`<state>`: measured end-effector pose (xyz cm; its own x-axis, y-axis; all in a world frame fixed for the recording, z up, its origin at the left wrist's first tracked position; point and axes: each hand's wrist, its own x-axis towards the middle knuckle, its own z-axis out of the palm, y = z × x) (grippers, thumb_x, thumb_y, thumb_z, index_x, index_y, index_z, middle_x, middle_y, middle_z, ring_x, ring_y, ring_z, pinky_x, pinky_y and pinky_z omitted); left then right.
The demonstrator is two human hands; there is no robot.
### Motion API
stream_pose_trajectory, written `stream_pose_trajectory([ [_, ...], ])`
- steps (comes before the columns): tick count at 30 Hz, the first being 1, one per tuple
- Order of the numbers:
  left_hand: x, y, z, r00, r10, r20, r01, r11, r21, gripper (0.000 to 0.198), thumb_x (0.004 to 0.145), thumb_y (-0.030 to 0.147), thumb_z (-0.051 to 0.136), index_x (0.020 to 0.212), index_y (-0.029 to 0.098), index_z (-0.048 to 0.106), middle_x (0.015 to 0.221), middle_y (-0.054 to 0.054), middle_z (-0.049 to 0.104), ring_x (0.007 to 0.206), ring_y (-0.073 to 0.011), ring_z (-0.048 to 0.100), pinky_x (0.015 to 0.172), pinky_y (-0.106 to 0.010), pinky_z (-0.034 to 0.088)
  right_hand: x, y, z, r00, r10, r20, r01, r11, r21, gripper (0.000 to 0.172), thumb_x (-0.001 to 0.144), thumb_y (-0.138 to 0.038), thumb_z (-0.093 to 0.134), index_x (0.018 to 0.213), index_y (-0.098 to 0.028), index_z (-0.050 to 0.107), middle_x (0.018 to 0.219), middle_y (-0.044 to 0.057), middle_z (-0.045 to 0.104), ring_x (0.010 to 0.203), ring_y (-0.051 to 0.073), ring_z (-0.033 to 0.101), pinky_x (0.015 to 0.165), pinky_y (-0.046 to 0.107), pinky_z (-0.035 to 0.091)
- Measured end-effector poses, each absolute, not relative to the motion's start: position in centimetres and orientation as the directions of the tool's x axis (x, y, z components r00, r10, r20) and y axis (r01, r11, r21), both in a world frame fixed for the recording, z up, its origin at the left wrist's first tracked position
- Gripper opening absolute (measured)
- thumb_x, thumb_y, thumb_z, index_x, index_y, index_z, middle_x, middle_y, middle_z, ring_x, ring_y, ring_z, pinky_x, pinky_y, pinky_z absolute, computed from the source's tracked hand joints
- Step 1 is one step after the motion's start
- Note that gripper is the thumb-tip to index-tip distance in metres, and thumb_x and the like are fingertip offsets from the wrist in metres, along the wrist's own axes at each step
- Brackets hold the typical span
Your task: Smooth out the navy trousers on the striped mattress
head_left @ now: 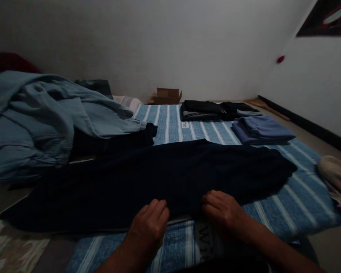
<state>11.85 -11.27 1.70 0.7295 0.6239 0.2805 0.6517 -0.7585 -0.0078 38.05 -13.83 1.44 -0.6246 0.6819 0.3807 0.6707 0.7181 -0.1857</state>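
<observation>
Dark navy trousers (159, 178), or a similar long garment, lie flat across the surface in front of me, the gathered end to the right. At the near edge, my left hand (151, 223) is closed with curled fingers gripping the fabric. Further right along the same edge, my right hand (226, 213) also has its fingers closed on the cloth. The fingertips of both hands are partly hidden. Beneath the garment spreads a blue-and-white striped cloth (298, 204).
Light-blue denim clothing (45, 121) is heaped at the left. Folded dark clothes (201, 110) and a folded blue garment (263, 129) rest toward the back right. A cardboard box (167, 96) stands by the wall. A beige cloth (337, 176) lies at the right edge.
</observation>
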Motion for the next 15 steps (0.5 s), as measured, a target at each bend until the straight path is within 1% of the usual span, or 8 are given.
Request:
stream_pose_trajectory([
  [3, 11.5, -11.1, 0.8, 0.717, 0.620, 0.318, 0.662, -0.749, -0.031, 0.032, 0.077, -0.005, 0.039, 0.089, 0.017, 0.059, 0.096, -0.007, 0.064, 0.084, -0.0203, 0.057, 0.071, -0.032, 0.049, 37.7, -13.9, 0.7, -0.621, 0.696, 0.361, 0.698, 0.700, -0.151, 0.019, 0.082, -0.004, 0.042, 0.076, -0.018, 0.054, 0.076, 0.004, 0.056, 0.069, 0.017, 0.047, 0.059, 0.029, 0.038],
  [6, 11.4, -11.0, -0.1, 0.685, 0.629, 0.368, 0.689, -0.723, -0.046, 0.035, 0.076, -0.004, 0.037, 0.087, 0.019, 0.061, 0.096, -0.007, 0.065, 0.089, -0.0215, 0.058, 0.075, -0.034, 0.050, 37.6, -13.8, 0.1, -0.592, 0.699, 0.400, 0.724, 0.680, -0.117, 0.019, 0.086, -0.007, 0.040, 0.088, -0.017, 0.057, 0.084, 0.007, 0.059, 0.076, 0.018, 0.051, 0.065, 0.030, 0.041],
  [9, 11.3, -10.9, -0.6, 0.682, 0.620, 0.389, 0.690, -0.721, -0.060, 0.036, 0.075, -0.003, 0.036, 0.087, 0.019, 0.062, 0.097, -0.008, 0.065, 0.091, -0.0223, 0.059, 0.075, -0.035, 0.050, 38.3, -13.8, -0.2, -0.544, 0.696, 0.469, 0.763, 0.643, -0.069, 0.024, 0.091, -0.009, 0.035, 0.098, -0.015, 0.057, 0.089, 0.009, 0.062, 0.083, 0.019, 0.053, 0.070, 0.032, 0.044],
  [12, 11.2, -10.8, -0.6, 0.695, 0.583, 0.421, 0.665, -0.744, -0.066, 0.034, 0.075, -0.002, 0.036, 0.086, 0.019, 0.060, 0.095, -0.008, 0.065, 0.088, -0.0222, 0.059, 0.072, -0.034, 0.051, 39.6, -13.8, -0.5, -0.492, 0.692, 0.528, 0.813, 0.582, -0.006, 0.027, 0.092, -0.009, 0.033, 0.097, -0.013, 0.059, 0.090, 0.011, 0.063, 0.085, 0.020, 0.055, 0.074, 0.034, 0.045],
  [15, 11.2, -10.6, -0.4, 0.698, 0.560, 0.445, 0.653, -0.753, -0.077, 0.031, 0.075, -0.001, 0.037, 0.085, 0.018, 0.059, 0.092, -0.008, 0.066, 0.085, -0.0218, 0.060, 0.070, -0.033, 0.051, 41.4, -13.8, -0.9, -0.447, 0.697, 0.561, 0.864, 0.498, 0.071, 0.026, 0.091, -0.008, 0.036, 0.094, -0.013, 0.061, 0.090, 0.012, 0.064, 0.087, 0.022, 0.056, 0.076, 0.036, 0.046],
])
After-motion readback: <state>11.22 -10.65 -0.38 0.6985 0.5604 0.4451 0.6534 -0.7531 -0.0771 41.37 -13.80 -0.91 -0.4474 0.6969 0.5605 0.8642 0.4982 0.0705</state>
